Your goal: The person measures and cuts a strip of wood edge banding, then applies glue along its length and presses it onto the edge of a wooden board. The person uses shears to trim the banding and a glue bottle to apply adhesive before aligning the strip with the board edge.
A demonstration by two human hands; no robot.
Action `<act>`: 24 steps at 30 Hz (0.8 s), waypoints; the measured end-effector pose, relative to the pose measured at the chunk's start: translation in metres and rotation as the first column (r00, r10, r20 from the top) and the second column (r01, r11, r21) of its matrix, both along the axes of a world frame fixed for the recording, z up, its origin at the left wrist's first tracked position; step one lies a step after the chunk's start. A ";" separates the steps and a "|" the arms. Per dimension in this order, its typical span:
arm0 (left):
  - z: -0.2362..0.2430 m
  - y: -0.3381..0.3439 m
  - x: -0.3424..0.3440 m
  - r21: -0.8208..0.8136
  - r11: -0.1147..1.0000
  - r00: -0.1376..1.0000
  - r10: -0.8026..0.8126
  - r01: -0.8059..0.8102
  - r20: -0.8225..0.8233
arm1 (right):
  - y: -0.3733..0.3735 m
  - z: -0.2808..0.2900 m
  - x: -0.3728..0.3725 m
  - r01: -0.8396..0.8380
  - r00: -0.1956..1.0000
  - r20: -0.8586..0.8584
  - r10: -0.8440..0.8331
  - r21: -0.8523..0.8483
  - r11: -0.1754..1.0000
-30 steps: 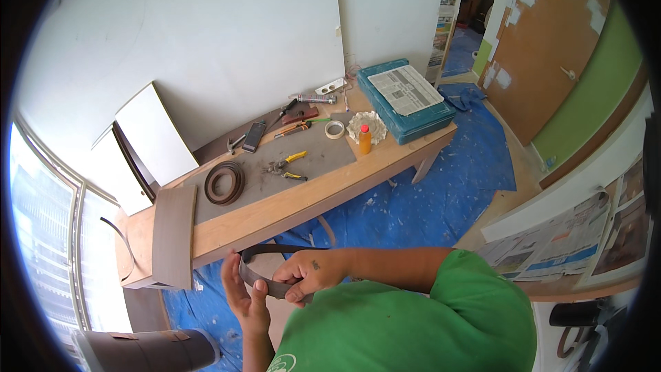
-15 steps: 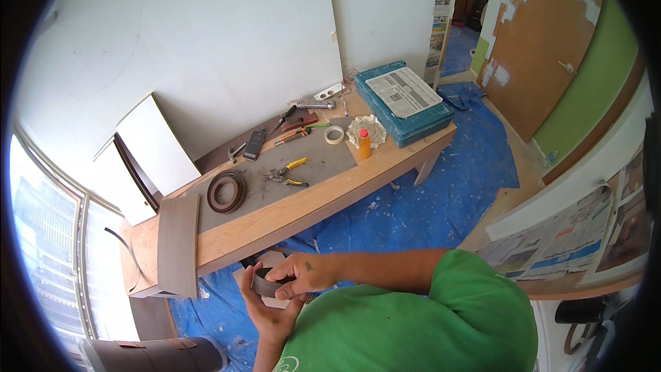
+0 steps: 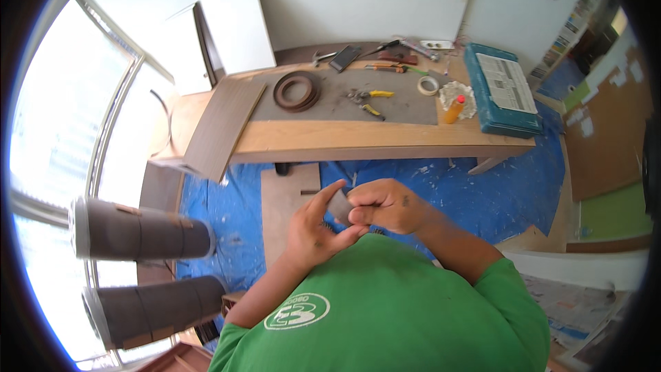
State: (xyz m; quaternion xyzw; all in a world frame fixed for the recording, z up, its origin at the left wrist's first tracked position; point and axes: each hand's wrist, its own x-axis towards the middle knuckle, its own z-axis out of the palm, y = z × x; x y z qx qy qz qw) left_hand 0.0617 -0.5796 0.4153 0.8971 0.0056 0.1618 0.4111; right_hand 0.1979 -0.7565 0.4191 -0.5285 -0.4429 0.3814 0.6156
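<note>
In front of my green shirt, my left hand (image 3: 317, 233) cradles a short curled piece of grey-brown edging strip (image 3: 341, 207) between its fingertips and thumb. My right hand (image 3: 383, 207) pinches the same strip from the right, thumb pressed on its face. Beyond my hands is a long wooden bench (image 3: 303, 139) holding a coil of brown strip (image 3: 296, 93), yellow-handled pliers or snips (image 3: 375, 96), a tape roll (image 3: 427, 85), an orange bottle (image 3: 454, 111), a phone (image 3: 344, 58), several other hand tools and a wood-grain board (image 3: 224, 131) across its left end.
A teal case (image 3: 502, 89) sits at the bench's right end. Two large grey cylinders (image 3: 138, 229) are at my left by bright windows. White panels (image 3: 234, 24) lean on the wall. Blue sheeting (image 3: 502, 196) and a pale board (image 3: 289, 220) lie on the floor. A brown door (image 3: 606, 138) stands right.
The view has swung left and down, so the bench looks more level and both cylinders show. The long loop of strip between my hands now appears bunched into a small curl.
</note>
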 end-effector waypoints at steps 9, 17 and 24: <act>0.000 0.006 0.001 0.050 0.999 0.997 -0.011 0.008 0.072 | 0.008 -0.006 -0.006 -0.034 0.996 -0.085 0.030 -0.054 0.998; -0.006 -0.002 0.021 0.129 0.990 0.967 -0.086 0.056 0.239 | 0.005 -0.013 0.000 -0.129 0.969 -0.209 0.131 0.021 0.991; -0.018 0.001 0.026 0.012 0.995 0.981 -0.100 0.099 0.166 | -0.005 0.005 -0.008 -0.061 0.947 -0.321 0.023 -0.109 0.992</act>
